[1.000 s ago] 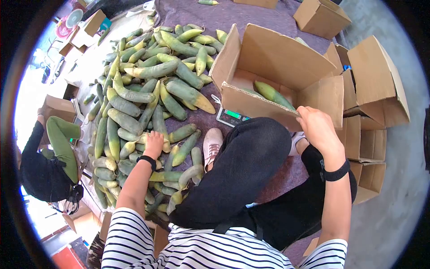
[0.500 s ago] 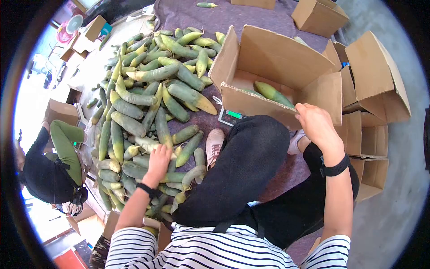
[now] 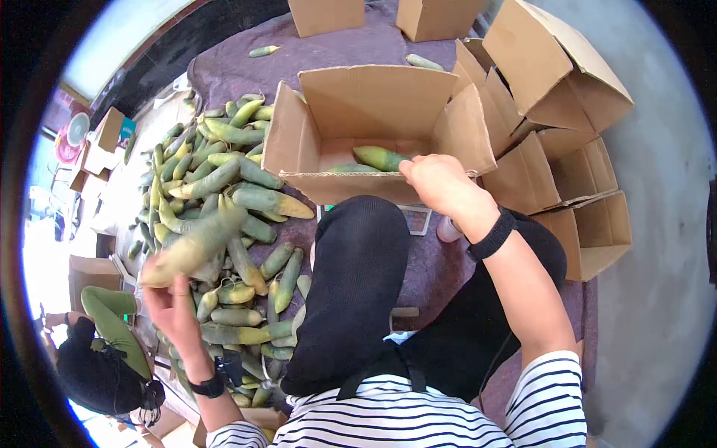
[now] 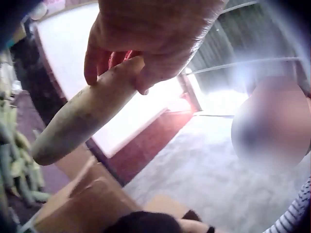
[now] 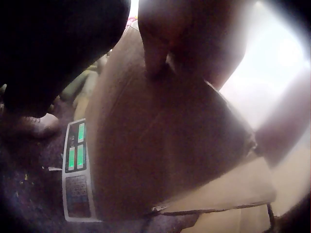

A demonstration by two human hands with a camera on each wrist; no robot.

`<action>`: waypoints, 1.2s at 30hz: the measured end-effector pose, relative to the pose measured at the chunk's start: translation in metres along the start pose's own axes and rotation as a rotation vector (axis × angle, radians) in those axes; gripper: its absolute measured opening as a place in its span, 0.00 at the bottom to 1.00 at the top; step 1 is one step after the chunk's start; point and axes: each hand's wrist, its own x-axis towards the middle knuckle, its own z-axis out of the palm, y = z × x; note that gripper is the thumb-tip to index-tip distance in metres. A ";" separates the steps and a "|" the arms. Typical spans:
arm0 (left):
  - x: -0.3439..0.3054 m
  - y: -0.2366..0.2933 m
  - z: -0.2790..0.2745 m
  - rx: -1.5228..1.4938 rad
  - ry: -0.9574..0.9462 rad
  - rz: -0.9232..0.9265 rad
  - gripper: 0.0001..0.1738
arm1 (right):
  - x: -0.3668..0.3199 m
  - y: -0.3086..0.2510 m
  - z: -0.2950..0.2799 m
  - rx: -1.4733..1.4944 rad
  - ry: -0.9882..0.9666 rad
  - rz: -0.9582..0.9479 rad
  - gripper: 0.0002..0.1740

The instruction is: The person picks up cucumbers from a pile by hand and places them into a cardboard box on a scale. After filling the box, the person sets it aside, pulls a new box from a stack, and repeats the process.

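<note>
My left hand (image 3: pixel 175 317) holds a pale green radish (image 3: pixel 196 248) by its whitish end, raised over the left side of the radish pile (image 3: pixel 258 200). In the left wrist view, thumb and fingers pinch that end, and the radish (image 4: pixel 80 119) slants down to the left. My right hand (image 3: pixel 447 188) grips the front rim of an open cardboard box (image 3: pixel 351 189) near its right corner. Inside the box lie a green radish (image 3: pixel 381 157) and part of another (image 3: pixel 351 169). The right wrist view shows the fingers over the box wall (image 5: pixel 146 131), partly in shadow.
Beneath the box a scale (image 5: pixel 77 170) shows lit green digits. Open cardboard boxes (image 3: pixel 575 179) stand at the right, with more boxes (image 3: pixel 441 19) at the back. My bent knee (image 3: pixel 362 261) is in front of the box. Another person (image 3: pixel 104 373) sits at the far left.
My left hand has taken a radish from the pile and lifted it up and to the left. The right hand remains on the box rim. The head view has turned right.
</note>
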 end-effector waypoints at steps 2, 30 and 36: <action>0.018 0.034 0.016 -0.163 0.107 0.099 0.26 | 0.001 -0.001 -0.002 -0.039 -0.026 0.009 0.06; -0.087 -0.142 0.105 0.769 -0.888 -0.041 0.23 | -0.003 0.000 -0.006 -0.047 -0.007 0.035 0.10; -0.119 -0.183 0.092 1.077 -0.982 -0.093 0.22 | -0.001 -0.002 -0.009 -0.073 -0.066 0.054 0.10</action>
